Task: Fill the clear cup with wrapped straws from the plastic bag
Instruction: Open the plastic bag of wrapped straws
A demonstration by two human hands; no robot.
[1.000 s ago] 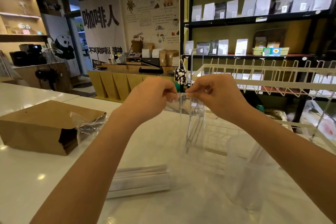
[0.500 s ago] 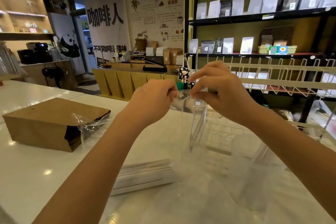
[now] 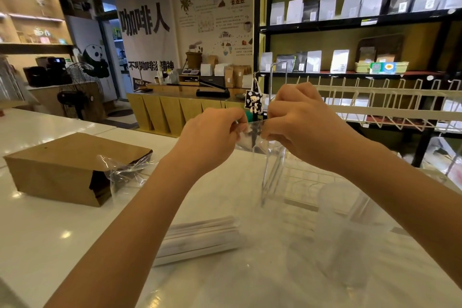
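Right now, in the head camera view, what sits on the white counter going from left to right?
Brown paper bag → crumpled clear plastic → bundle of wrapped straws → clear cup.

A glossy white counter (image 3: pixel 50 240) shows bright spots of reflected light. On it lies a matt brown paper bag (image 3: pixel 67 165), creased at its folds, with crinkled clear plastic film (image 3: pixel 125 172) shining at its open end. Both hands pinch the top edge of a thin, clear, glossy plastic bag (image 3: pixel 250 137); low in it lie straws (image 3: pixel 200 237) in matt white paper wrappers. To the right stands a clear, smooth plastic cup (image 3: pixel 350 230), slightly cloudy. Behind it is a white coated wire rack (image 3: pixel 375 107). A black shelf (image 3: pixel 350 22) holds matt pouches (image 3: pixel 372 2) in white and dark tones.
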